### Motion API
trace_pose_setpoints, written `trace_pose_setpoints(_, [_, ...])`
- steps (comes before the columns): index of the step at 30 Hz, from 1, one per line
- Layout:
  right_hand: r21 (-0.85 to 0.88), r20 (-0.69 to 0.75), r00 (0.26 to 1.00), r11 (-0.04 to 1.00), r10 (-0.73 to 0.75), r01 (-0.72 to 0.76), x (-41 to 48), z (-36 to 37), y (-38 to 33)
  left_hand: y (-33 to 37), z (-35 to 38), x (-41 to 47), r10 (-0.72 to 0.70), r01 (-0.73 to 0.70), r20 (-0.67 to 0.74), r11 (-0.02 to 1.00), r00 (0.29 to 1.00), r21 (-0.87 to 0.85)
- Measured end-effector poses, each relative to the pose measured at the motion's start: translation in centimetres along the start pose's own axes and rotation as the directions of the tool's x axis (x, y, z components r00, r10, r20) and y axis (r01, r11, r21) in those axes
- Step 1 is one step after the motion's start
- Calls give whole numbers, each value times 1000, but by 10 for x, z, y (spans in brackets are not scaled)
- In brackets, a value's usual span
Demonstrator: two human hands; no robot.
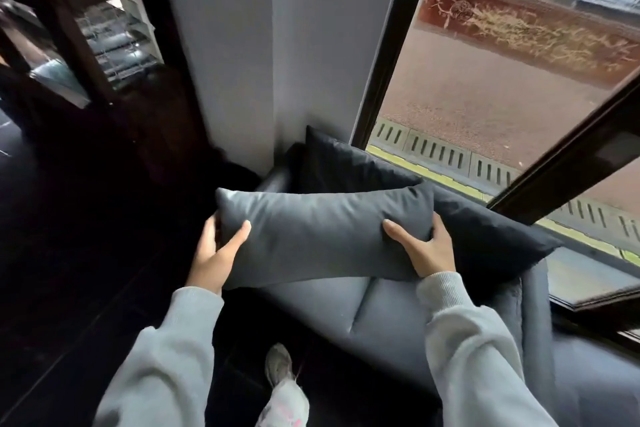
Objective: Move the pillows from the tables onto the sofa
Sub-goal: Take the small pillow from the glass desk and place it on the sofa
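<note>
I hold a grey oblong pillow (318,232) level in front of me, above the seat of a grey-blue sofa (374,319). My left hand (216,255) grips its left end and my right hand (424,248) grips its lower right corner. Behind it a darker pillow (485,236) leans against the sofa back by the window, and its left part rises into the corner (332,159). No table shows in this view.
A large window (502,80) with a dark frame runs along the sofa's far side. A pale wall corner (270,45) stands at the sofa's left end. Dark wooden furniture (69,28) fills the upper left. My shoe (278,362) rests on the dark floor.
</note>
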State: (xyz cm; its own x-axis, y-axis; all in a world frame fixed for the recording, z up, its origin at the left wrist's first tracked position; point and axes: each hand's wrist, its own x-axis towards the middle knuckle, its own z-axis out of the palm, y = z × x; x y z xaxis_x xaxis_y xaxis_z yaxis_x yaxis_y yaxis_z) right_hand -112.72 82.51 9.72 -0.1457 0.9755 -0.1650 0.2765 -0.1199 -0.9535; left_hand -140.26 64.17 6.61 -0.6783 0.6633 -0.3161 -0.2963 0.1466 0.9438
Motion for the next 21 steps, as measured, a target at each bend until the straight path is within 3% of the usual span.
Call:
trace_pose_setpoints(7, [-86,103,992,994,71,-63,130,74,9,-26,6,116,-108,109,-65,994,992,6])
trace_pose_setpoints(15, [-323,265,936,936,232,-141,264,153,109,-128,14,192,-322,327,-154,945,934,8])
trace_pose_setpoints(21, [-440,495,831,898,254,-13,367,261,193,-234,10,247,-479,485,-295,873,827,-55])
